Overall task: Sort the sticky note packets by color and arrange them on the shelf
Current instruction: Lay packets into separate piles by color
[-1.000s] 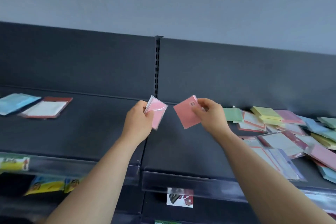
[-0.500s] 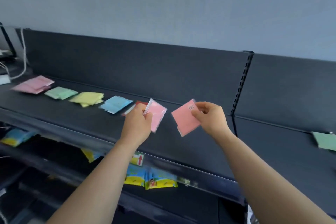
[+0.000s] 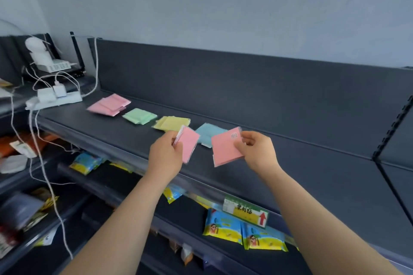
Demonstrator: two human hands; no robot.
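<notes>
From the head camera, the person's two bare forearms reach forward over a dark grey shelf (image 3: 290, 163). The left hand (image 3: 166, 154) has its grip closed on a pink packet (image 3: 189, 144), thumb and curled fingers pinching the packet's left edge; the packet stands nearly on edge, tilted, its clear wrapper catching light. The right hand (image 3: 257, 152) pinches a second pink packet (image 3: 224, 148) by its upper right corner, beside a small printed label, with the flat face turned toward the camera. The two packets are held above the shelf near each other but not touching.

On the shelf behind the hands, sorted piles lie in a row running left and back: a pink pile (image 3: 109, 105) farthest left, then a green pile (image 3: 139, 115), a yellow pile (image 3: 171, 123), and a blue pile (image 3: 206, 131), the last partly hidden behind the held packets. A white power strip (image 3: 55, 99) with plugs and cables sits at the shelf's left end. Below, a green price tag (image 3: 245, 211) with a red arrow hangs on the shelf's front rail, above blue and yellow wipe packs (image 3: 223, 227) on the lower shelf.
</notes>
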